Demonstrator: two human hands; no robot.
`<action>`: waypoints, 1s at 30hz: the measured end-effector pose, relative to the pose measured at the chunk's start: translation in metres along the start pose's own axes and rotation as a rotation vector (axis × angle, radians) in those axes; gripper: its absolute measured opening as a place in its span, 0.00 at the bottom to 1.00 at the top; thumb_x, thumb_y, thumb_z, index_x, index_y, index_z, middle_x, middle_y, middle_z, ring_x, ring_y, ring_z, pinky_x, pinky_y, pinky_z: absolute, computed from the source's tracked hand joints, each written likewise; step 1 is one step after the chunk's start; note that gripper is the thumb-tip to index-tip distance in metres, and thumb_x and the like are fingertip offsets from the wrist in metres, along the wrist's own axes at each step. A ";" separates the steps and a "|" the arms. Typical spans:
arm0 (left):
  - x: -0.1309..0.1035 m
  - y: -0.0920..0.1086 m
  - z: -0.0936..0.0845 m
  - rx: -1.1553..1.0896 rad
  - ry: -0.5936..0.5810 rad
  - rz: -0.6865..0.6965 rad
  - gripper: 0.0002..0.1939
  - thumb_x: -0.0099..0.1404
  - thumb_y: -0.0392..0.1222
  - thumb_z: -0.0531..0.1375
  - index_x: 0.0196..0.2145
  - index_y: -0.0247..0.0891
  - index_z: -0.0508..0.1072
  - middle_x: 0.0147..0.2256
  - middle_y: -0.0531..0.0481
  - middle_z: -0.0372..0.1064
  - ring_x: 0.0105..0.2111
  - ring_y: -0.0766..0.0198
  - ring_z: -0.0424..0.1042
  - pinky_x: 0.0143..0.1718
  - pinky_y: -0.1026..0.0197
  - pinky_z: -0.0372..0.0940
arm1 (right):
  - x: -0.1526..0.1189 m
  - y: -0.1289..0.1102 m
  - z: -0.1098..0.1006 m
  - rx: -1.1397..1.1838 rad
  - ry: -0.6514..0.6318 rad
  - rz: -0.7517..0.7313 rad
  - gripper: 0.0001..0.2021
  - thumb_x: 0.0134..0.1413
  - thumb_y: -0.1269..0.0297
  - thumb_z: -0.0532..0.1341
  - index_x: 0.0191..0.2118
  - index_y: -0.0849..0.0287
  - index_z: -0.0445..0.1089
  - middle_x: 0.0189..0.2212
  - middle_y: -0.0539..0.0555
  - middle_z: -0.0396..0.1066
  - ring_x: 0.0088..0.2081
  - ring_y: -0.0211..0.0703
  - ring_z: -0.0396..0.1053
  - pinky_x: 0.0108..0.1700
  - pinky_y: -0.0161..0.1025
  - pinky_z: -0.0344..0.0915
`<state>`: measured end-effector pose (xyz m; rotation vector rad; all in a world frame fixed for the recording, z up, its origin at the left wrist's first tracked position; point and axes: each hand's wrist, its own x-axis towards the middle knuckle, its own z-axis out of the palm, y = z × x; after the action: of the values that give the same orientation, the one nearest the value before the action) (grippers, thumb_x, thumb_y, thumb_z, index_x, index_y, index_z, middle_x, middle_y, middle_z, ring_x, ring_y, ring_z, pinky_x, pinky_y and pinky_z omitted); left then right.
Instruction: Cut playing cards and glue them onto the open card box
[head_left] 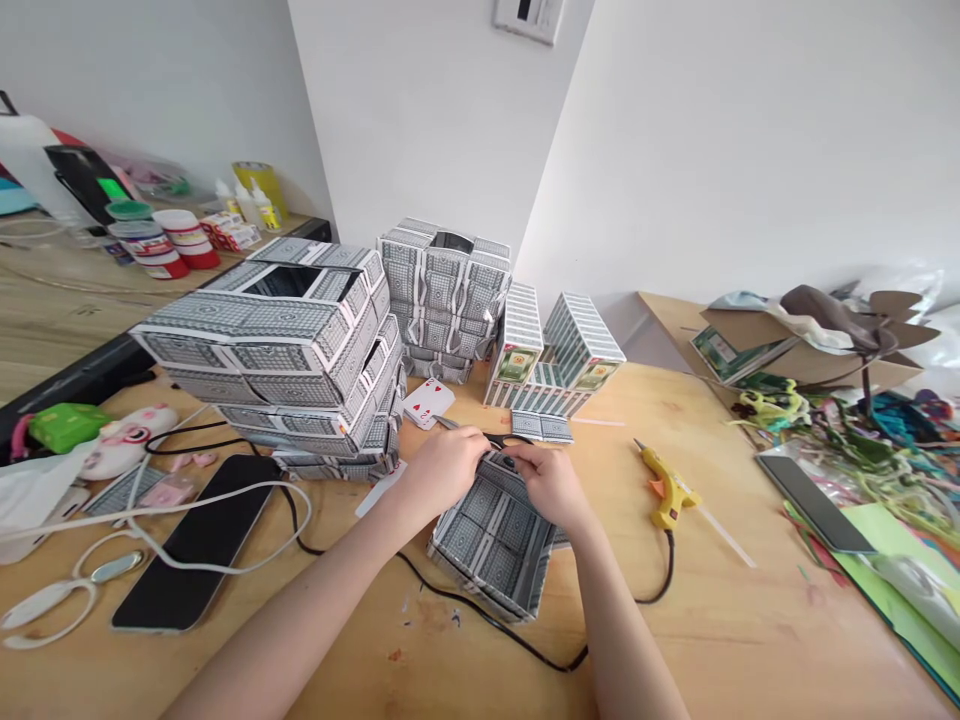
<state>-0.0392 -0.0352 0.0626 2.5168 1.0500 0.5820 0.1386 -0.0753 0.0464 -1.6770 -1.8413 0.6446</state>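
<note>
An open box made of grey-patterned playing cards [491, 525] lies tilted on the table in front of me. My left hand [456, 462] is closed at its far left edge, fingertips pinching the rim. At the far right edge my right hand [549, 482] is closed too, thumb and finger on the rim. My fingers hide part of that far wall. Just beyond the hands lie scissors with black handles [511, 440], partly covered by my left hand. Loose playing cards, a two of hearts on top [427, 402], sit behind them, near a row of face-down cards [541, 427].
Stacked card-built boxes [300, 350] stand left, another card structure [446, 290] behind, and packs of cards [555, 350] at the back. A yellow glue gun [664, 487] lies right, its black cord [480, 612] crossing the front. A phone [199, 545] and white cable are left.
</note>
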 end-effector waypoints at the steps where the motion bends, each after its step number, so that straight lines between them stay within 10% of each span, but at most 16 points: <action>1: 0.000 -0.001 0.000 0.007 -0.009 0.007 0.13 0.60 0.32 0.49 0.35 0.38 0.73 0.34 0.47 0.70 0.34 0.63 0.70 0.36 0.64 0.62 | 0.000 0.000 0.000 -0.005 0.002 0.002 0.15 0.49 0.73 0.51 0.37 0.54 0.73 0.33 0.51 0.75 0.34 0.44 0.71 0.37 0.38 0.64; 30: 0.005 -0.007 -0.005 -0.027 -0.012 -0.062 0.11 0.57 0.33 0.53 0.30 0.40 0.75 0.31 0.50 0.74 0.32 0.62 0.70 0.34 0.62 0.62 | -0.004 -0.008 0.003 -0.078 -0.005 -0.007 0.15 0.50 0.73 0.51 0.37 0.53 0.73 0.35 0.51 0.75 0.37 0.43 0.71 0.39 0.37 0.64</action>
<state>-0.0430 -0.0263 0.0647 2.4521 1.1048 0.5588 0.1305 -0.0804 0.0492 -1.7197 -1.8969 0.5810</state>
